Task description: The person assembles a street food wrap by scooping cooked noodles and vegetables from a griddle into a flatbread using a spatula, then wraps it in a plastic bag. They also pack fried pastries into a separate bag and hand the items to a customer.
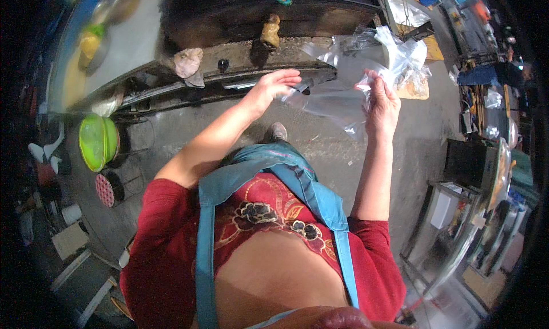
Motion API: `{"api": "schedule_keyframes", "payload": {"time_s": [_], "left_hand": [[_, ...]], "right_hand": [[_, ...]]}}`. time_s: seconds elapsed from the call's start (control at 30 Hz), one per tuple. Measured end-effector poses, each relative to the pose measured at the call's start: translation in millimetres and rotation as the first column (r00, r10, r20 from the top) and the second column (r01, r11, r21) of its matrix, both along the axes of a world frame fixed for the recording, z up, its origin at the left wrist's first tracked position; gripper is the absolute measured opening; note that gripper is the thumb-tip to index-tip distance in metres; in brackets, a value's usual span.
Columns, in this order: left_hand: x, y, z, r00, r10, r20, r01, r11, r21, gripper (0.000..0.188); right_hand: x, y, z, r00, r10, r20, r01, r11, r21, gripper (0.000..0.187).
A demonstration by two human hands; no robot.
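Floor: bare grey concrete [337,174], running under and around the person.
Bench: long, dark, grimy metal structure [240,53] across the far side, with a narrow ledge facing the person.
Clothing: dark red top with black flower motifs [154,232], under a teal fabric apron [329,200].
Rack: grey metal frame at lower right, a white rectangular box [445,209] inside it.
Plastic: thin, clear, crinkled plastic film [329,103], hanging above the floor in front of the bench; it spans the gap between the hands and bunches up beyond the right one.
Tub: bright green, oval plastic tub [94,141] on the left, near a round pink patterned disc [105,190].
Right hand [380,103]: fingers curled, gripping the plastic film.
Left hand [273,88]: fingers nearly straight and close together, at the film's left end; whether they pinch it, I cannot tell.
Cloth: crumpled, pale pinkish rag [189,62] on the ledge.
Lump: knobbly, yellowish-brown piece [270,31], right of the rag.
Knob: small, round, black thing [223,64] between rag and lump.
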State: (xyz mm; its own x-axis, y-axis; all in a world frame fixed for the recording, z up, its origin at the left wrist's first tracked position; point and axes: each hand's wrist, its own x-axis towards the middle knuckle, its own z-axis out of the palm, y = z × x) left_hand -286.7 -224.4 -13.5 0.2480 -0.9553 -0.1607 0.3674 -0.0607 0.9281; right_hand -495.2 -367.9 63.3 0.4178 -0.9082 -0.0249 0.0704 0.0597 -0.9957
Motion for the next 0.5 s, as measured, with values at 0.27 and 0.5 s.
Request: {"api": "schedule_keyframes", "payload": {"time_s": [0.27,0.5], "left_hand": [[-18,-45,11,0.857,-0.403,-0.322,0.431,0.902,0.017,0.059],[-36,-44,22,0.471,-0.586,-0.659,0.548,0.780,-0.302,0.049]], "right_hand": [[-10,1,0,0.984,0.176,0.041,-0.180,0.970,0.160,0.036],[-36,-9,-17,0.972,0.192,0.135,-0.206,0.974,0.099,0.036]]}}
